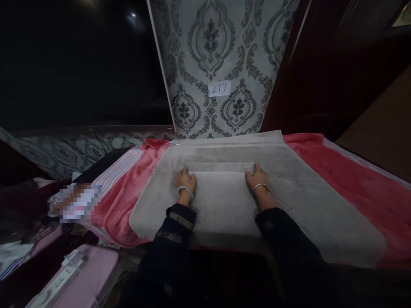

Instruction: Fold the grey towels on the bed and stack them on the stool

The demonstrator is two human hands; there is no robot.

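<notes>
A large grey cloth (297, 201) lies spread over a pink-red blanket (356, 184). On its middle is a smaller light grey folded cloth (221, 201), its far edge running between my hands. My left hand (186, 181) holds the far left corner of the folded cloth, thumb toward the middle. At the far right corner, my right hand (258, 179) grips it in the same way. Each wrist wears a bracelet, and dark sleeves cover both forearms.
Behind stands a patterned wall with a paper label (219, 88) reading 277. A large dark screen (80, 64) is at the upper left. A white power strip (59, 280) rests on a pink surface (96, 267) at the lower left. Dark red furniture (327, 77) rises at the right.
</notes>
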